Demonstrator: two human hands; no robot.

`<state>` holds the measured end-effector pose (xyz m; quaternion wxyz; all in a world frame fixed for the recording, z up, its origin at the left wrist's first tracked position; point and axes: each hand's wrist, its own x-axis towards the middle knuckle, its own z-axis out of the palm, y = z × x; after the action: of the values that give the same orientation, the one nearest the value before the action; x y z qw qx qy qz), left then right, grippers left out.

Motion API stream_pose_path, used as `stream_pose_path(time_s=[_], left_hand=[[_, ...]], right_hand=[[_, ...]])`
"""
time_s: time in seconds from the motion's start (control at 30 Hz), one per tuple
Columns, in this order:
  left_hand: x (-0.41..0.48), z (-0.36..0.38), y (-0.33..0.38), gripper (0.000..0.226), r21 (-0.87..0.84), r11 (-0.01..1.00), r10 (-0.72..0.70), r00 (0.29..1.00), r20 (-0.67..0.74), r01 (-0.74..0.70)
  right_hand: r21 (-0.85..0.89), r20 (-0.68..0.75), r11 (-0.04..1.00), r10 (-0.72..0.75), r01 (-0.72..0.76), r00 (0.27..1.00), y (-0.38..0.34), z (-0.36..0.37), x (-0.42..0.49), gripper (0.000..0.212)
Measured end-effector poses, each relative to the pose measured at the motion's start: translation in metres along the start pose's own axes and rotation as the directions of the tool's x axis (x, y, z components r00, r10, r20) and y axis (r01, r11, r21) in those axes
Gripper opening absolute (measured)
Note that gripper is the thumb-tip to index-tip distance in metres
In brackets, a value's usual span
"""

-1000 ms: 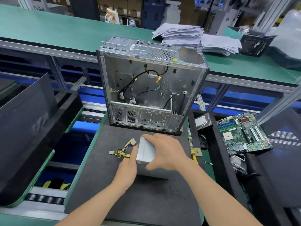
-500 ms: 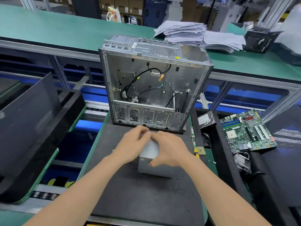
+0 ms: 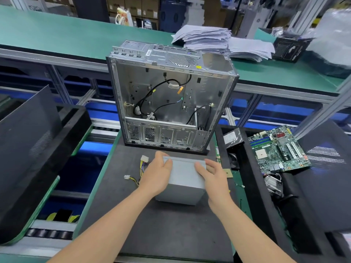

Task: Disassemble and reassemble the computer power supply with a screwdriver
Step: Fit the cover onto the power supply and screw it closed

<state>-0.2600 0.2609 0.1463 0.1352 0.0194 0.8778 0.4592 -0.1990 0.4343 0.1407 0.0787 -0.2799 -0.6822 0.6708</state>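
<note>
The grey metal power supply (image 3: 184, 177) lies on the black mat (image 3: 171, 228), in front of the open computer case (image 3: 171, 103). Its yellow and black cables (image 3: 141, 165) with white plugs trail off to its left. My left hand (image 3: 156, 176) grips the box's far left corner, fingers curled over the edge and thumb on top. Against the right side rests my right hand (image 3: 213, 177), with fingers straight and thumb on the top face. No screwdriver can be made out.
A motherboard (image 3: 279, 149) and a hard drive (image 3: 232, 137) lie in the black tray to the right. Large black trays (image 3: 28, 152) stand at the left. Behind the case runs a green bench carrying paper stacks (image 3: 209, 38).
The power supply has turned from standing narrow to lying with a broad face up. My hands have spread apart from its top to its left and right sides.
</note>
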Motion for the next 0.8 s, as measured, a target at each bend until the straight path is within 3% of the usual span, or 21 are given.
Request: stream_pose_path(time_s=[0.1, 0.27, 0.8], left_hand=[[-0.001, 0.005, -0.001, 0.015, 0.027, 0.999, -0.023, 0.997, -0.077, 0.025], [-0.001, 0.007, -0.001, 0.028, 0.018, 1.0, -0.011, 0.995, -0.102, 0.013], [0.002, 0.013, -0.003, 0.021, -0.016, 1.0, -0.014, 0.98, -0.201, 0.011]], right_hand=[[0.128, -0.056, 0.992, 0.016, -0.009, 0.998, 0.005, 0.011, -0.005, 0.015], [0.088, -0.128, 0.994, -0.052, 0.064, 0.99, 0.008, 0.021, -0.009, 0.015], [0.114, -0.265, 0.989, -0.066, 0.099, 0.962, 0.01, 0.029, 0.001, 0.011]])
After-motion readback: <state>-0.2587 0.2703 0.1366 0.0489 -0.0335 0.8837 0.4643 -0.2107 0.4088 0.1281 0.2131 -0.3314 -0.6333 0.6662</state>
